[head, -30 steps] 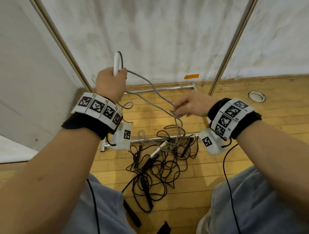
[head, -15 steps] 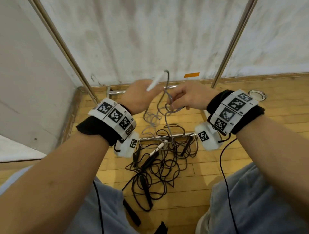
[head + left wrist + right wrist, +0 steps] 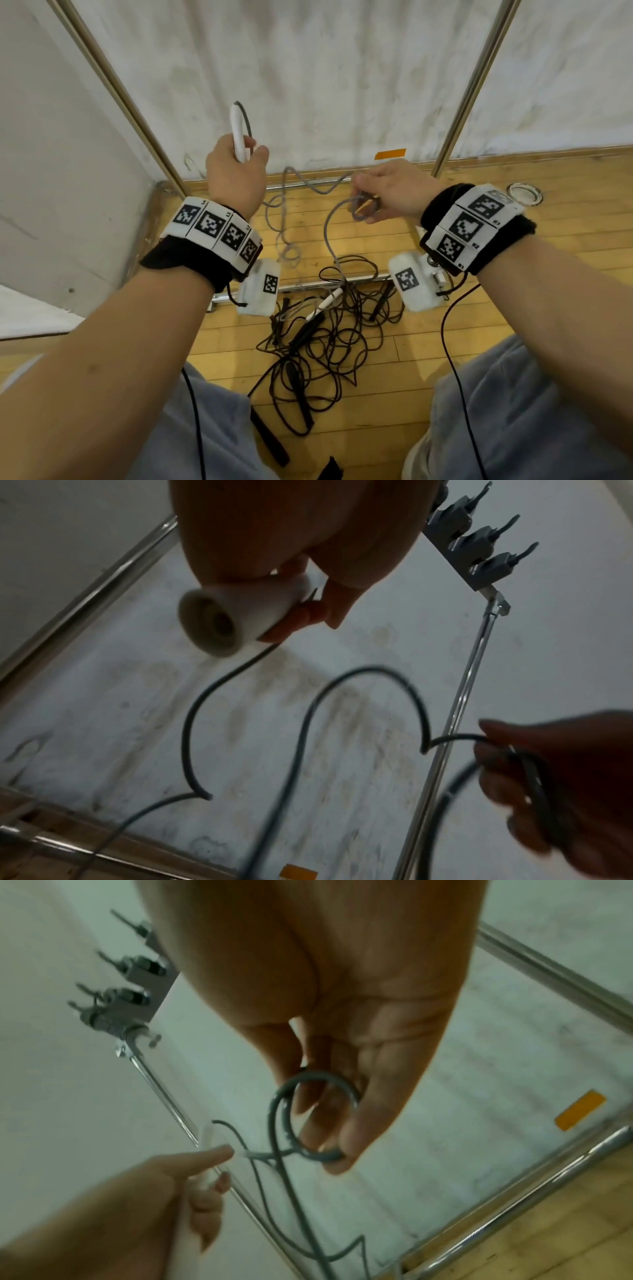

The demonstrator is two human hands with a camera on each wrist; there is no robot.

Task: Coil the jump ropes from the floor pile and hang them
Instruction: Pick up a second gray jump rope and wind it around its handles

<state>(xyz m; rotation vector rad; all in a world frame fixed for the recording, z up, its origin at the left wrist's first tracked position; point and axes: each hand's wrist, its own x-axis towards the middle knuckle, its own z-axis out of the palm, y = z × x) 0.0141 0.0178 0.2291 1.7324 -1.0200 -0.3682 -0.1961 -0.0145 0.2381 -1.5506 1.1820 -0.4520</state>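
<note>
Wooden floor (image 3: 513, 260) under rope pile (image 3: 329, 342); left hand (image 3: 236, 171) gripping white handle (image 3: 238, 133), right hand (image 3: 390, 195) pinching grey rope (image 3: 329, 233)

Looks like a gym or sports hall corner, storage end. Evidence: varnished wood-strip floor (image 3: 513, 246), scuffed white painted wall (image 3: 325, 85) with wooden skirting along its base, orange tape mark (image 3: 390, 154) low on the wall. Chrome tube rack (image 3: 459, 102) stands against the wall, base rail on the floor, row of grey hooks (image 3: 479, 542) on its top bar. Tangled pile of black jump ropes (image 3: 329, 339) on the floor by the rack's front rail. Round metal floor socket (image 3: 524, 193) near the wall.
</note>
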